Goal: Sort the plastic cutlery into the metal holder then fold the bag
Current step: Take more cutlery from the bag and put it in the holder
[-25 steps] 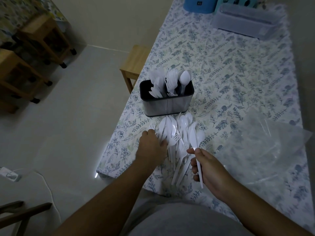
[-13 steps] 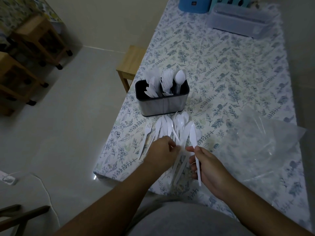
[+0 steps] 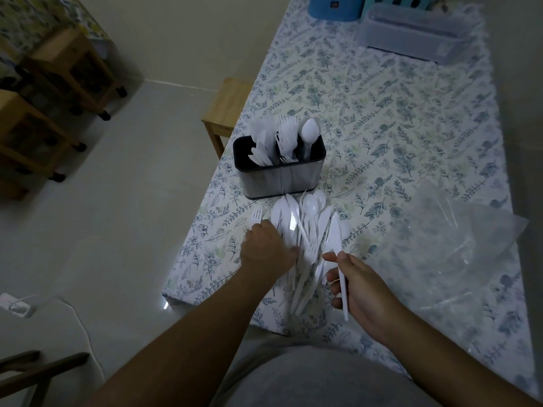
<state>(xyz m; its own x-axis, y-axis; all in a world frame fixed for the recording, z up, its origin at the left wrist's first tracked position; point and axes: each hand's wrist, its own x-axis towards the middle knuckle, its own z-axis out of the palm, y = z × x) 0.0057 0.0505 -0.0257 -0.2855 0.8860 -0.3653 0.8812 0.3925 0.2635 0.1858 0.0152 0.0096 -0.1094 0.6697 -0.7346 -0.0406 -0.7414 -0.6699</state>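
Observation:
A metal holder [image 3: 282,177] stands on the floral table, with white knives, forks and a spoon upright in its separate compartments. Just in front of it lies a pile of white plastic cutlery [image 3: 305,227]. My left hand [image 3: 266,249] lies on the pile's left side, fingers down among the pieces; whether it grips one is hidden. To the right, my right hand [image 3: 355,284] holds a white plastic knife [image 3: 338,248] by its handle, blade pointing away from me. A clear plastic bag [image 3: 452,248] lies crumpled to the right.
A wooden stool [image 3: 227,108] stands by the table's left edge behind the holder. A blue container [image 3: 333,7] and a clear plastic box [image 3: 417,32] sit at the far end. Wooden carts [image 3: 44,92] stand on the floor at left.
My left hand has moved left over the pile, from beside my right hand back to the pile's left side. My right hand still holds the knife in about the same place.

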